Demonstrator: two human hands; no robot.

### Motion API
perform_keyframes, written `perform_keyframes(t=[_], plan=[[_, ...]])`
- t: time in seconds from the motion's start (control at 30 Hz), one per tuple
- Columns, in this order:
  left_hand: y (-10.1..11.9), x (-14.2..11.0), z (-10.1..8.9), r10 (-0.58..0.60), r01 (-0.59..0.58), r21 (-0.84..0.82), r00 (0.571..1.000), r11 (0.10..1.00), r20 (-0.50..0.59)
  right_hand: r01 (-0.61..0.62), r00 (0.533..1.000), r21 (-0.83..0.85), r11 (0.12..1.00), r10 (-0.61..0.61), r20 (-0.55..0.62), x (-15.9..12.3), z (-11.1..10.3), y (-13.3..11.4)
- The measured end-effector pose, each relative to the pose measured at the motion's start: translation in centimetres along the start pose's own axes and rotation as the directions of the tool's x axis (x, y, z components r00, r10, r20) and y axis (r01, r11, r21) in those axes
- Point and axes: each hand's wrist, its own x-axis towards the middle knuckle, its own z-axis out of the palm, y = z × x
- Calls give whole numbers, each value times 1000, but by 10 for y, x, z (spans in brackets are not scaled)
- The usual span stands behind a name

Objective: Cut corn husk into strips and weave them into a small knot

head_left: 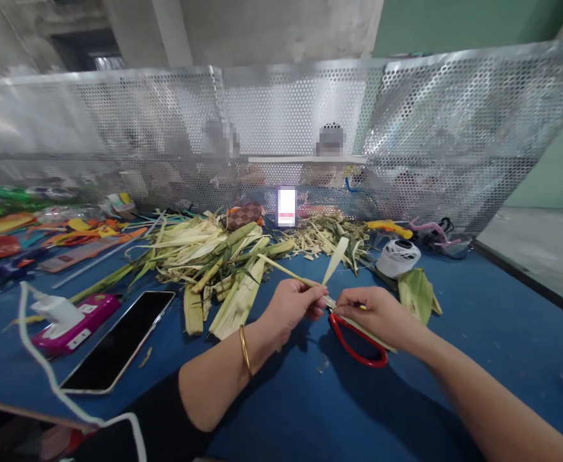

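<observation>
husk (281,269) in left hand (297,301), scissors (358,358) in right hand (375,311)

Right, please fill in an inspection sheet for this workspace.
Surface: flat blue tabletop, small scraps on it.
Work things: narrow pale husk strip; red-handled metal scissors.
Clutter: heaped pale-green husks, black-screened phone, magenta plastic power strip, white thread spool.
Hands: left hand pinches the husk strip; right hand grips the scissors beside it.
Cables: thin white cable beside the power strip, crossing the near edge.
Surroundings: silvery perforated screen, green wall.
</observation>
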Motion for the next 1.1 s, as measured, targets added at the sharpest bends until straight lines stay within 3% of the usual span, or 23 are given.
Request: perform_keyframes(t=[0.07,0.13,0.23,0.3,0.33,0.4,0.5,0.57,0.7,0.8,0.93,1.1], plan=[[-1,0,1,-32,32,25,999,999,-11,19,1000,-53,998,-19,-6,-1,-1,0],[1,-1,1,-83,83,12,996,996,15,44,990,-148,988,-63,-129,-2,-3,-3],[4,-5,3,-103,97,63,991,993,90,59,885,-246,968,-164,-436,-6,-7,-11],[4,-9,6,-78,50,204,989,978,129,70,817,-225,972,-185,-547,-9,-7,-17],[2,-11,8,-52,5,302,987,953,150,78,814,-199,977,-178,-553,-9,-6,-20],[-4,-16,14,13,-120,508,978,853,209,91,858,-130,987,-144,-493,-10,-1,-24],[-14,-23,21,264,-400,709,916,581,300,108,936,25,994,-93,-339,-8,8,-28],[-16,-24,22,252,-403,716,915,570,315,98,943,115,989,-55,-328,-9,12,-30],[-8,-19,18,-66,-38,513,981,858,183,106,848,96,990,-39,-529,-13,11,-34],[0,-10,11,-152,135,212,986,968,66,152,784,-61,986,-158,-601,-16,9,-35],[3,-2,2,-271,267,-142,963,953,-9,181,770,-397,900,-381,-512,-15,16,-33],[6,-1,-2,-253,223,-315,966,923,-57,214,812,-657,723,-505,-291,-9,30,-28]])
